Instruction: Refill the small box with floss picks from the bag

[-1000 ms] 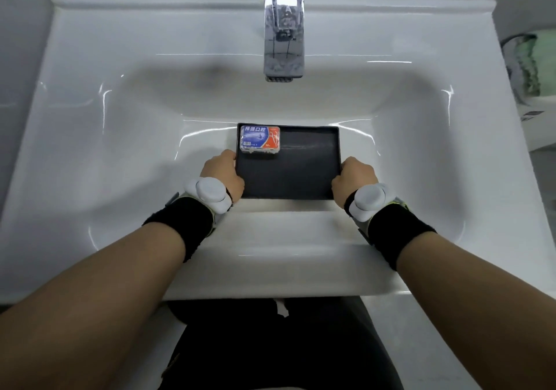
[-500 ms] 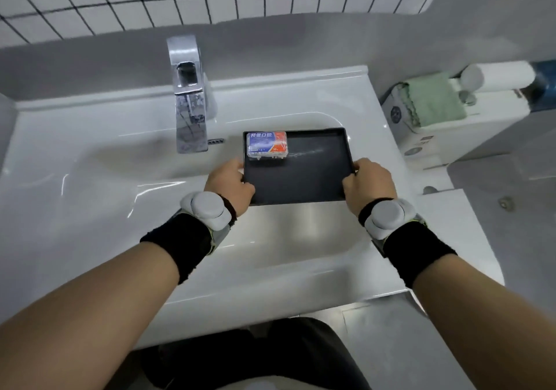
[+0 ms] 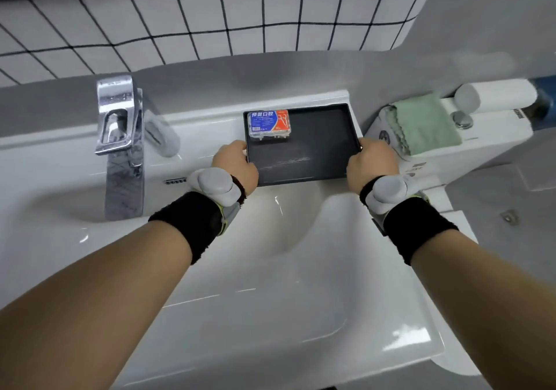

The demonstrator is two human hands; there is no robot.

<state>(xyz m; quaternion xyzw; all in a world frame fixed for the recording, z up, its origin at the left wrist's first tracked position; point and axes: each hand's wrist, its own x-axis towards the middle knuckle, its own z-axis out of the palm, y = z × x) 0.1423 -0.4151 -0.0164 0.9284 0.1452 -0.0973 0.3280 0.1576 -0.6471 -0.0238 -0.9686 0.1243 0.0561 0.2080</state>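
A small clear box (image 3: pixel 268 125) with a blue and orange label lies at the far left corner of a black tray (image 3: pixel 319 149). My left hand (image 3: pixel 235 162) grips the tray's left edge and my right hand (image 3: pixel 371 161) grips its right edge. The tray is over the back right corner of the white sink (image 3: pixel 270 269), by its rear ledge. Whether it rests on the ledge or hangs above it I cannot tell. No bag of floss picks is in view.
A chrome tap (image 3: pixel 120 143) stands at the sink's back left. Right of the sink is a white toilet tank (image 3: pixel 481 137) with a green cloth (image 3: pixel 424 125) and a paper roll (image 3: pixel 496 94) on it. Tiled wall behind.
Both hands carried the tray with the box from the middle of the basin up and to the right, toward the sink's back right corner. My view swung right and upward.
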